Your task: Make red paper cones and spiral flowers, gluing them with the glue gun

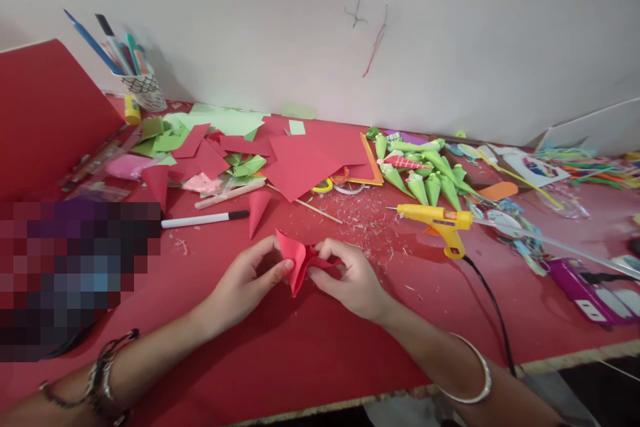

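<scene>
A folded piece of red paper (pixel 296 259) is held between both hands above the front of the red table. Thumb and fingers of my left hand (pixel 257 271) pinch its left side. On the other side, my right hand (pixel 349 275) grips the paper's right folds, its fingertips partly hidden by them. Just beyond my hands stands a red paper cone (pixel 258 211), with a second red cone (pixel 157 185) farther left. A white marker with a black cap (pixel 205 219) lies left of the nearer cone.
A yellow glue gun (pixel 440 221) lies at right, its black cord running off the front edge. Behind it are several green paper cones (pixel 431 180). Red sheets (pixel 305 163) and green scraps lie at the back, beside a pen cup (pixel 145 90).
</scene>
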`<state>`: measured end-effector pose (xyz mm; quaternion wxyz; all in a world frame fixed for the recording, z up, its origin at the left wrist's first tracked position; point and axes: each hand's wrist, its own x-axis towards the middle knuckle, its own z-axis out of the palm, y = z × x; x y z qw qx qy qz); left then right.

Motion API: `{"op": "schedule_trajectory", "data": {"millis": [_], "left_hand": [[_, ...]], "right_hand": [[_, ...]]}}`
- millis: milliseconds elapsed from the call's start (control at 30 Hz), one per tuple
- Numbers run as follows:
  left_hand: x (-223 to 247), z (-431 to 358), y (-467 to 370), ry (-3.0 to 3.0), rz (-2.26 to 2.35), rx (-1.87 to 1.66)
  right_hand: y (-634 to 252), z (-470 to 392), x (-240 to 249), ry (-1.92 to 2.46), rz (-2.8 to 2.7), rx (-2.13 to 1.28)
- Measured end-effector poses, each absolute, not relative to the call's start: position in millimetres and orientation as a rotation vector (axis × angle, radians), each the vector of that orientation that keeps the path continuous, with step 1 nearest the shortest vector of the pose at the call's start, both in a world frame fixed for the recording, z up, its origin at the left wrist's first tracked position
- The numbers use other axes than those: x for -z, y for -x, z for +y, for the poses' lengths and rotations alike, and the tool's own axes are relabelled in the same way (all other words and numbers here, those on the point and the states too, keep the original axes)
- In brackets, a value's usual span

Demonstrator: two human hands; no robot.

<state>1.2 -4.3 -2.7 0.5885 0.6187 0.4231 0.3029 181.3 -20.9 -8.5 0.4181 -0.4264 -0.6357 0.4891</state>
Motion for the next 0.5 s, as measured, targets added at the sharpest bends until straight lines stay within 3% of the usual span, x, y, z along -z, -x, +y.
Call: {"op": "schedule_trajectory", "data": {"millis": [300, 500], "left_hand": [[-9, -9, 0, -0.998, 1.186, -0.796], [-4, -10, -3, -1.065, 1.169, -0.821]], "right_hand": [[-177, -8, 11, 0.995, -0.81, -1.517], [-170, -14, 15, 0.991, -1.045, -1.637]]}}
